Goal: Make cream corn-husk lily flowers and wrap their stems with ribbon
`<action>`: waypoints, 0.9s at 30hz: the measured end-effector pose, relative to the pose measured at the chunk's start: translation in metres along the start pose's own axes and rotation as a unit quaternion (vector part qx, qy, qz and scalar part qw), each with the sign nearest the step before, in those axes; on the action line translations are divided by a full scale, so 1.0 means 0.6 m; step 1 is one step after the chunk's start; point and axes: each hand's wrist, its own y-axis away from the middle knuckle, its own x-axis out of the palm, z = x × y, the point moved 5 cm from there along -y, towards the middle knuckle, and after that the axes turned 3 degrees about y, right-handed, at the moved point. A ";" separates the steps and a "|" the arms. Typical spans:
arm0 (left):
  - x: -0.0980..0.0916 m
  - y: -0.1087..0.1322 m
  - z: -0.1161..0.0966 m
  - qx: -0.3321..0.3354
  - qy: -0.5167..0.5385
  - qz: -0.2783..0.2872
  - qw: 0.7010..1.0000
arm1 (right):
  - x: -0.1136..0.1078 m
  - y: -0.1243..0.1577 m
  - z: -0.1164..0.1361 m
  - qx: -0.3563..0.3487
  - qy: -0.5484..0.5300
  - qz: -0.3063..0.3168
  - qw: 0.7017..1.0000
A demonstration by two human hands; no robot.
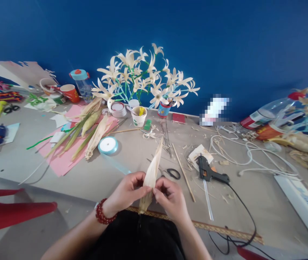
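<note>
A pale dried corn husk [154, 168] stands upright at the front edge of the table, its tip pointing away from me. My left hand [128, 191] grips it from the left, thumb laid across its front. From the other side my right hand [170, 198] pinches the husk's right edge between thumb and fingers. Just beyond the hands lie black-handled scissors [173, 174], partly hidden by the husk. A roll of light blue ribbon [108, 145] lies ahead to the left, its loose end trailing toward my left hand.
A glue gun [209, 171] with its cord lies to the right, near a thin stick [183, 173] and a power strip [302, 209]. More husks [97, 139] rest on pink paper [59, 164] at left. Husk flowers [143, 77] stand by the blue wall.
</note>
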 end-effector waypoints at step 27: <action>-0.064 0.091 -0.072 0.217 0.193 0.171 0.942 | -0.236 0.052 -0.006 0.021 0.300 -0.455 0.838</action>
